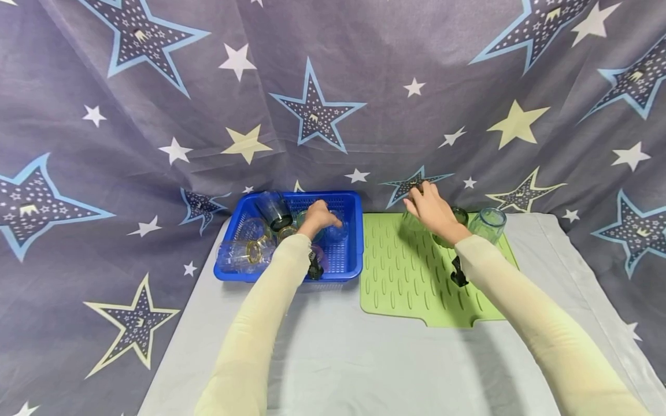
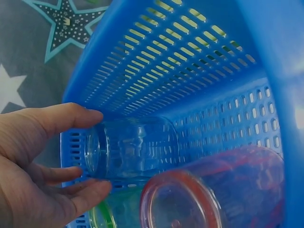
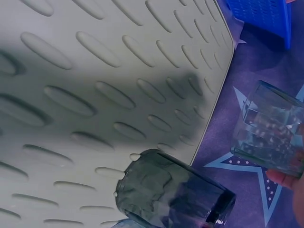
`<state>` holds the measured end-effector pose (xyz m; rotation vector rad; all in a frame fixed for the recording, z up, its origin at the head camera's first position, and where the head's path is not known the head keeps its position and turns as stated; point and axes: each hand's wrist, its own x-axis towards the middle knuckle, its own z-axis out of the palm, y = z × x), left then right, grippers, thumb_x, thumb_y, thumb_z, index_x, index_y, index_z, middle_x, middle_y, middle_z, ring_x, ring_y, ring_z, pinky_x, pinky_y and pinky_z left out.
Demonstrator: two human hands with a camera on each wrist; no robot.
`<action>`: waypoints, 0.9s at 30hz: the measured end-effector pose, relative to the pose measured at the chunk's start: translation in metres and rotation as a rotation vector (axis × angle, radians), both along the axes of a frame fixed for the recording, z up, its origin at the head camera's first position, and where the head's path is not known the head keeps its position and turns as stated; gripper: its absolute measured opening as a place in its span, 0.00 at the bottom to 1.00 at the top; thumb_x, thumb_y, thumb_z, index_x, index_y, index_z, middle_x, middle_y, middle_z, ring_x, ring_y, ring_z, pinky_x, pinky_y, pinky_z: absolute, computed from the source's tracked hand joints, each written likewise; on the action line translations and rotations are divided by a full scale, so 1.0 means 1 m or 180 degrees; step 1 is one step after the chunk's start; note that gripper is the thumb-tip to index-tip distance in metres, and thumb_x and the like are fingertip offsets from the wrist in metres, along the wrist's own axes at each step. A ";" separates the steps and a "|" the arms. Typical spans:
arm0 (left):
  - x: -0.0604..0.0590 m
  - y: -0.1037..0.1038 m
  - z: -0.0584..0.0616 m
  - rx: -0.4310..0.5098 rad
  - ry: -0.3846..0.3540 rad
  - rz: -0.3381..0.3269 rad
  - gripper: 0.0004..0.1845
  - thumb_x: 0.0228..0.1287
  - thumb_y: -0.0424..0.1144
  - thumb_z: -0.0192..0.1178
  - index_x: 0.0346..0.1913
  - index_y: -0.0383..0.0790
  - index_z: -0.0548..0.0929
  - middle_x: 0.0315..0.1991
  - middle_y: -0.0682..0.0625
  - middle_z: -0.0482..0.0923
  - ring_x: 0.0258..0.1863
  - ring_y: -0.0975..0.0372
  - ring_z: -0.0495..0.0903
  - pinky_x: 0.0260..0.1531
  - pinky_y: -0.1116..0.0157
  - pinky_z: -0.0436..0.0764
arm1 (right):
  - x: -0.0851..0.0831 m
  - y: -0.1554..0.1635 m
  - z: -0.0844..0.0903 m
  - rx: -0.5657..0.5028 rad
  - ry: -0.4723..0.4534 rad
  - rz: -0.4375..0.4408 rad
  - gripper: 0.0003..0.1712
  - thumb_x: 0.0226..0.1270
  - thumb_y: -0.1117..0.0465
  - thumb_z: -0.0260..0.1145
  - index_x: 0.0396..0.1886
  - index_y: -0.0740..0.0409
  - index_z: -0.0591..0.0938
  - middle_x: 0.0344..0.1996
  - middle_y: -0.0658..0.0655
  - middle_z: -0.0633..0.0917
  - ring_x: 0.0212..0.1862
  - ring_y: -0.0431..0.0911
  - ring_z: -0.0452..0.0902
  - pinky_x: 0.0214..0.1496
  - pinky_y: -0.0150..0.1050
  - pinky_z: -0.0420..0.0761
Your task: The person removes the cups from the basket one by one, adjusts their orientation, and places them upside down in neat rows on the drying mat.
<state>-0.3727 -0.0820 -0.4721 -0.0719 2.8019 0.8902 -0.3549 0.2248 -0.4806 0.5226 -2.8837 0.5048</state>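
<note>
My left hand is over the right part of the blue basket. In the left wrist view its fingers are spread beside the base of a clear bluish glass lying on its side; whether a fingertip touches it, I cannot tell. A pink glass and a green-tinted glass lie next to it. My right hand holds a clear glass by one end near the far edge of the green mat. A dark glass and a blue glass stand close by on the mat.
More glasses crowd the basket's left side, including a dark glass leaning up at the back and a clear glass over the front left rim. A star-printed curtain hangs directly behind the white table.
</note>
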 end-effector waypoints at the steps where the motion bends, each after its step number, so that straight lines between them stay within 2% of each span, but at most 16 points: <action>1: 0.000 0.001 0.000 -0.0015 -0.0003 -0.0001 0.40 0.49 0.38 0.77 0.65 0.26 0.74 0.64 0.34 0.77 0.63 0.45 0.77 0.65 0.54 0.77 | 0.000 0.000 0.000 -0.0002 -0.0013 -0.0007 0.18 0.83 0.50 0.48 0.47 0.61 0.72 0.47 0.66 0.68 0.48 0.58 0.63 0.37 0.52 0.78; 8: 0.002 0.005 -0.001 -0.0021 -0.0133 -0.0020 0.38 0.51 0.37 0.76 0.64 0.27 0.74 0.64 0.35 0.77 0.60 0.45 0.78 0.62 0.52 0.79 | -0.001 0.001 -0.004 0.0031 -0.0042 -0.0022 0.20 0.83 0.49 0.48 0.49 0.62 0.73 0.49 0.66 0.68 0.50 0.58 0.63 0.40 0.52 0.79; 15: -0.003 0.006 -0.007 -0.0382 -0.0117 -0.0125 0.32 0.50 0.38 0.76 0.58 0.29 0.79 0.57 0.37 0.81 0.53 0.48 0.81 0.57 0.53 0.82 | -0.002 0.002 -0.007 0.0033 -0.0143 -0.0019 0.21 0.84 0.49 0.46 0.52 0.62 0.73 0.50 0.67 0.68 0.51 0.59 0.63 0.38 0.51 0.78; 27: -0.004 0.009 -0.002 -0.0909 -0.0154 -0.0302 0.24 0.46 0.35 0.78 0.49 0.34 0.84 0.53 0.41 0.85 0.50 0.51 0.81 0.51 0.55 0.84 | -0.005 0.001 -0.017 -0.0005 -0.0248 -0.0028 0.21 0.84 0.49 0.46 0.55 0.63 0.73 0.50 0.67 0.67 0.49 0.58 0.62 0.39 0.51 0.74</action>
